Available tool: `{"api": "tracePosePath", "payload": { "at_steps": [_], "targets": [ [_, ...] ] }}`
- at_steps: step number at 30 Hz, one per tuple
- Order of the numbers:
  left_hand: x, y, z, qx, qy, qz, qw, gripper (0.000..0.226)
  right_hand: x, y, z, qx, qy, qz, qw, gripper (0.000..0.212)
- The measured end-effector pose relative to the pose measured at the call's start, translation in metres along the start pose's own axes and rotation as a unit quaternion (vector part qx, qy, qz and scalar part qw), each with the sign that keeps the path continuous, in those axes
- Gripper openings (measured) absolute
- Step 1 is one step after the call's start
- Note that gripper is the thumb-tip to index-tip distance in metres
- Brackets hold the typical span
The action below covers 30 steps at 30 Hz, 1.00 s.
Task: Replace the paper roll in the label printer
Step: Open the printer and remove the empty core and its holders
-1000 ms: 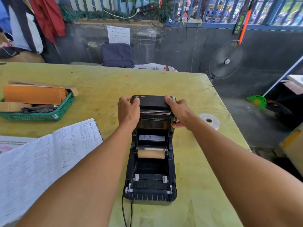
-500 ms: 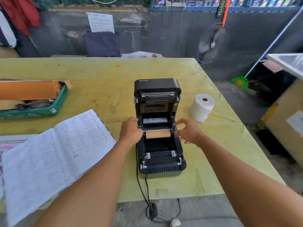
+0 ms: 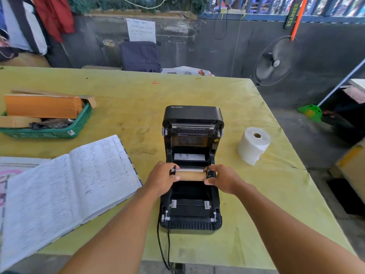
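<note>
The black label printer [image 3: 191, 214] stands on the yellow table with its lid [image 3: 192, 117] swung up and back. An empty brown cardboard core [image 3: 191, 175] on a black spindle sits across the paper bay. My left hand [image 3: 161, 179] grips the core's left end and my right hand [image 3: 224, 180] grips its right end; the core seems slightly raised above the bay. A full white paper roll [image 3: 253, 145] stands upright on the table to the right of the printer, untouched.
An open handwritten ledger [image 3: 65, 186] lies left of the printer. A green basket [image 3: 59, 131] with cardboard boxes sits at the far left. The printer's black cable [image 3: 162, 246] runs over the table's front edge. The table's right edge is close to the roll.
My hands left the lid, which stays open, and came down to the paper bay. They now hold both ends of the empty core. The camera view shifted.
</note>
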State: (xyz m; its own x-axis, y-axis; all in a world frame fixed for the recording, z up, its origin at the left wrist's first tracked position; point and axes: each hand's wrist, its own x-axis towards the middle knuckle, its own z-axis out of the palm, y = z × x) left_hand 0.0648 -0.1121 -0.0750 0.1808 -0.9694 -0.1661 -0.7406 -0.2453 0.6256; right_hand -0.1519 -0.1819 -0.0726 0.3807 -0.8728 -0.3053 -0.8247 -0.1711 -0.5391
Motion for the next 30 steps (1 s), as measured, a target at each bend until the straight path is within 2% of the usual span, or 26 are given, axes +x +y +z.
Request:
{"api": "tracePosePath", "payload": {
  "at_steps": [4,7,10,11,13,15,20,25,28,30],
  "targets": [
    [-0.004,0.007,-0.01,-0.028,0.023,0.006,0.999,0.029,-0.003,0.002,-0.01,0.053,-0.007,-0.019,0.998,0.047],
    [-0.007,0.02,-0.029,-0.129,0.007,-0.013,0.992,0.015,-0.017,-0.003,-0.033,0.209,-0.013,0.002,0.978,0.048],
    [-0.011,0.048,-0.043,-0.32,-0.05,-0.085,0.942,0.015,-0.034,-0.017,-0.057,0.325,-0.049,0.028,0.944,0.037],
    [-0.014,0.056,-0.044,-0.354,-0.054,-0.086,0.93,0.013,-0.041,-0.022,-0.061,0.348,-0.055,0.026,0.936,0.031],
    [-0.022,0.068,-0.042,-0.358,-0.054,-0.068,0.93,0.02,-0.056,-0.028,-0.066,0.383,-0.043,0.025,0.922,0.027],
    [-0.031,0.073,-0.039,-0.355,-0.072,-0.051,0.931,0.028,-0.072,-0.028,-0.07,0.394,-0.031,0.024,0.918,0.027],
    [-0.052,0.086,-0.028,-0.363,-0.114,-0.045,0.924,0.023,-0.113,-0.016,-0.069,0.407,-0.006,0.046,0.912,0.023],
    [-0.069,0.101,-0.007,-0.366,-0.124,-0.047,0.921,0.021,-0.144,0.011,-0.069,0.436,0.021,0.075,0.897,0.024],
    [-0.071,0.108,0.007,-0.377,-0.109,-0.055,0.918,0.018,-0.152,0.039,-0.075,0.43,0.084,0.119,0.891,0.025],
    [-0.067,0.115,0.017,-0.386,-0.106,-0.058,0.915,0.016,-0.149,0.066,-0.075,0.351,0.141,0.165,0.911,0.03]
  ]
}}
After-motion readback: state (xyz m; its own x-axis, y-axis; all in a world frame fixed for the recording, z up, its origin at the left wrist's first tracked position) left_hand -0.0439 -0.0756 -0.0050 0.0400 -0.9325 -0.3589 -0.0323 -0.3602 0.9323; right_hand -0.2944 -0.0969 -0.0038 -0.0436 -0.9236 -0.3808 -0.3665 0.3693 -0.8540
